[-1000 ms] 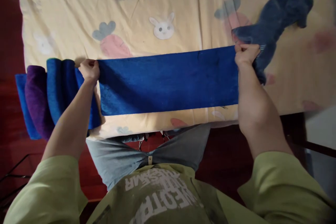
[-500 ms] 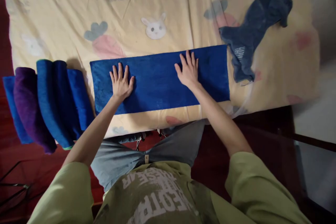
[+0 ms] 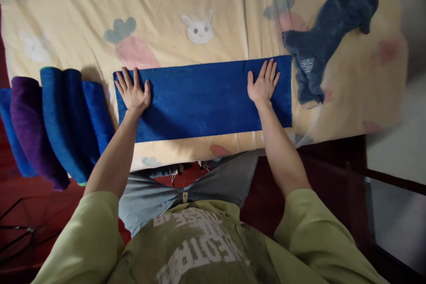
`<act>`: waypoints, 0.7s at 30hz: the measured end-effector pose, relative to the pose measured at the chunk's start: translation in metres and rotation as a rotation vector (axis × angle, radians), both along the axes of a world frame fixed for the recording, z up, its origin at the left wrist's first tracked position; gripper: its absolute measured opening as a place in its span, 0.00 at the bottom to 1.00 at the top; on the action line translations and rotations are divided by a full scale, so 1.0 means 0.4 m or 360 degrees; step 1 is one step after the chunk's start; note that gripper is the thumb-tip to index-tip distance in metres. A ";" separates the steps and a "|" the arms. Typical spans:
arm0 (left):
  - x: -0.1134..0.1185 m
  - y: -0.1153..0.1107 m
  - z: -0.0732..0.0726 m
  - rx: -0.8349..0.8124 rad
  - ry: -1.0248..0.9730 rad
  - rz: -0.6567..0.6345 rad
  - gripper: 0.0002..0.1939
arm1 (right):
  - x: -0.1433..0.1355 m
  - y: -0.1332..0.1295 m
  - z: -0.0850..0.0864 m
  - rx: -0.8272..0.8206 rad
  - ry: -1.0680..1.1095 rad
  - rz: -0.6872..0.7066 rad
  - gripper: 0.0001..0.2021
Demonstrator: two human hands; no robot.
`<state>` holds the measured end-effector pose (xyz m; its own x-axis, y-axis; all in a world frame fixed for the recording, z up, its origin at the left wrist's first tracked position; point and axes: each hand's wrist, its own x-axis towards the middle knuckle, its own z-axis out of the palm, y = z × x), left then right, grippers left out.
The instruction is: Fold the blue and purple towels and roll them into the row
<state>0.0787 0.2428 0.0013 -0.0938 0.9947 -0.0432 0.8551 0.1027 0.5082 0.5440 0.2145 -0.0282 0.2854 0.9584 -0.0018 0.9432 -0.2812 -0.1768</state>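
Note:
A blue towel [image 3: 199, 102] lies flat as a long rectangle on the yellow rabbit-print bedsheet [image 3: 229, 22], close to the bed's near edge. My left hand [image 3: 134, 93] rests palm down near the towel's left end, fingers spread. Near the right end, my right hand [image 3: 263, 83] also lies flat on the cloth, its thumb held apart from the fingers. Neither hand grips anything. The towel's surface looks smooth between them.
Rolled or folded towels sit at the left: a purple one [image 3: 31, 128] among several blue ones [image 3: 61, 120], overhanging the bed edge. A crumpled grey-blue cloth [image 3: 336, 22] with white lettering lies at the right. A thin black frame [image 3: 20, 228] stands on the red floor.
My hands have slid apart along the towel, the left one toward its left end and the right one toward its right end. The towel stays flat.

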 end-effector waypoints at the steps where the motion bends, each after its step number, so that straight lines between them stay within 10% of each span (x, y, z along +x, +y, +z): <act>1: -0.003 0.002 -0.004 0.0001 0.0000 0.0002 0.41 | 0.006 0.000 -0.006 -0.0004 -0.0015 -0.0009 0.37; 9: -0.005 -0.002 0.017 0.0001 0.0000 -0.0018 0.41 | 0.015 0.001 0.021 0.0034 0.0098 -0.0018 0.35; 21: -0.017 -0.123 0.030 0.0033 0.0105 -0.0019 0.41 | -0.025 -0.202 0.062 -0.0030 -0.0003 0.0038 0.34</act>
